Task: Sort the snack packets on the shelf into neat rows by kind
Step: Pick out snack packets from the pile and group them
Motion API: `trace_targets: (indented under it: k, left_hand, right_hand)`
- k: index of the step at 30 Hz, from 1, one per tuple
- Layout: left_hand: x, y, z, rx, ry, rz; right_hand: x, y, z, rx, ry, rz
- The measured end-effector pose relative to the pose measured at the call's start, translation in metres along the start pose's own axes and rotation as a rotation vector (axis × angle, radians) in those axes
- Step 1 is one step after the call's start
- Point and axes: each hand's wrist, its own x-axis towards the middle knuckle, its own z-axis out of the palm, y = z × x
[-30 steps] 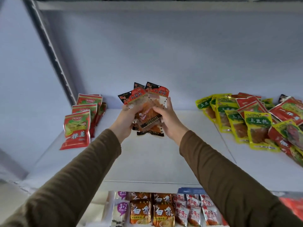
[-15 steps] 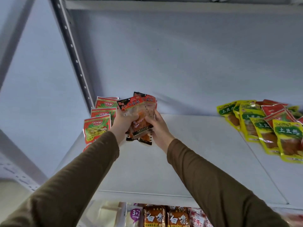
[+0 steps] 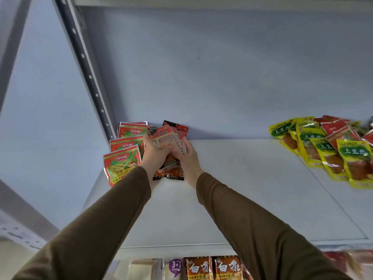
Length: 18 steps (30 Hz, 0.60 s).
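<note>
Head view, left hand point(image 3: 154, 153) and right hand point(image 3: 186, 156) clasping orange packets point(image 3: 168, 138), long axis front-to-back

Long olive-brown sleeves point(image 3: 105, 223) on both arms — plain knit fabric, cuffs at wrists; hands bare.

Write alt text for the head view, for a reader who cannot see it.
Both hands, left and right, hold a bunch of orange snack packets at the back left of a white shelf, beside a row of red-and-green packets. A mixed heap of yellow and red packets lies at the right.
</note>
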Motion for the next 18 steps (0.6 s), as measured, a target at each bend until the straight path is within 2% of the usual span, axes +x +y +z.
trace_targets:
  k: [2, 4, 7, 12, 14, 18]
  left_hand:
    - [0.004, -0.001, 0.000, 0.065, -0.038, -0.019]
    - [0.007, -0.002, -0.001, 0.109, -0.007, -0.010]
    - [0.006, -0.006, -0.001, 0.132, 0.063, 0.046]
    - [-0.001, -0.009, 0.000, 0.195, 0.051, 0.163]
    - [-0.003, -0.008, 0.000, 0.304, 0.064, 0.249]
    - [-0.003, -0.009, -0.008, 0.715, 0.064, 0.431]
  right_hand:
    - [-0.002, 0.003, 0.003, -0.119, 0.070, -0.060]
    - [-0.001, 0.005, 0.002, -0.228, 0.084, -0.123]
    - [-0.002, 0.004, 0.000, -0.225, 0.087, -0.119]
    - [-0.004, 0.010, 0.002, -0.260, 0.117, -0.148]
    - [-0.007, 0.011, 0.005, -0.271, 0.141, -0.169]
    - [-0.012, 0.013, 0.006, -0.308, 0.139, -0.190]
